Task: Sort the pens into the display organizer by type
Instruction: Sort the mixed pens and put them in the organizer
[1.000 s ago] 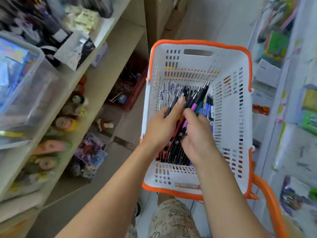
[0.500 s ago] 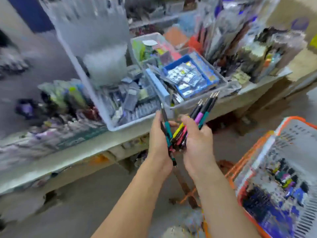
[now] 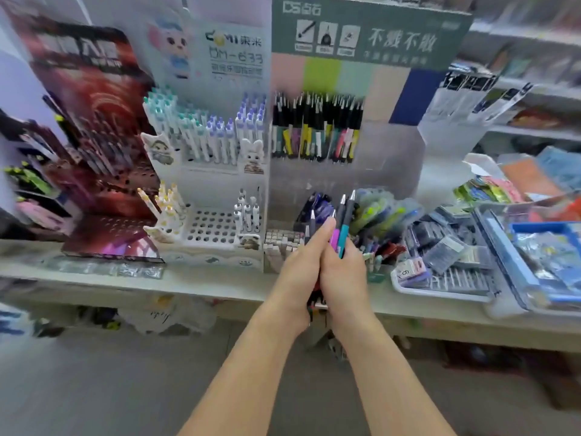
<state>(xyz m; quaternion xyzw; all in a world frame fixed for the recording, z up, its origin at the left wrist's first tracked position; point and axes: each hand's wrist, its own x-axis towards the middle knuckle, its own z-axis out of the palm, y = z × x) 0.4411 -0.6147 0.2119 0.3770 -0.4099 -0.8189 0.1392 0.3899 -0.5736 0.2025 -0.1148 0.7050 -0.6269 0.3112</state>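
A bundle of black click pens (image 3: 341, 226) with pink and teal grips and silver tips stands upright between my two hands. My right hand (image 3: 342, 278) grips the bundle, and my left hand (image 3: 300, 272) closes against it from the left, fingers reaching up along the pens. Both hands hover in front of the shelf edge, just below the green-headed display organizer (image 3: 371, 33). Its upper row holds several matching black pens (image 3: 316, 130) with coloured grips. To its left, a white organizer (image 3: 217, 228) holds white pens with teal and purple caps.
The shelf (image 3: 204, 280) runs across the view. A dark red display (image 3: 94, 121) stands at the left. Clear trays (image 3: 446, 272) of small stationery packs and a blue tray (image 3: 547, 243) lie at the right. Packets sit behind the hands. Grey floor lies below.
The view swung from the orange-rimmed basket to the shelf displays. Both hands lifted a bundle of pens out of the basket and now hold it in front of the organizers.
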